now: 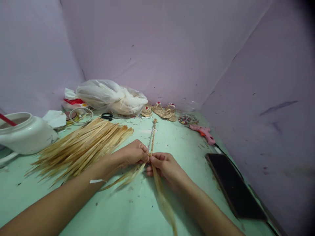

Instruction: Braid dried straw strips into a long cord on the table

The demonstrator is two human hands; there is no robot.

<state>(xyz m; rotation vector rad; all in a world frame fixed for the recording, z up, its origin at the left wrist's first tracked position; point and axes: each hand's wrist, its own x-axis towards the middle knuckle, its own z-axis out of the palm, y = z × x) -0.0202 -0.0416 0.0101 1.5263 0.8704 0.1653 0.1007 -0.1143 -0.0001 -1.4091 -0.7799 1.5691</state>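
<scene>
A thin braid of dried plant fibre [154,136] runs away from me over the pale green table, its knotted end farthest off. At its near end my left hand [136,152] and my right hand [163,165] meet, fingers pinched on the strands. Loose fibre strands [161,193] trail from under my right hand toward me. Other strands [130,177] fan out below my left hand. To the left of my left hand lies a wide bundle of dry fibre strips [91,141]. The exact fingertip grip is partly hidden by the fingers.
At left stands a white teapot-like pot [29,137] with a red stick in it. Along the back are a tied plastic bag [110,96], black scissors [107,116] and woven pieces [164,112]. A pink glue gun [204,132] and a phone [235,186] lie on the right.
</scene>
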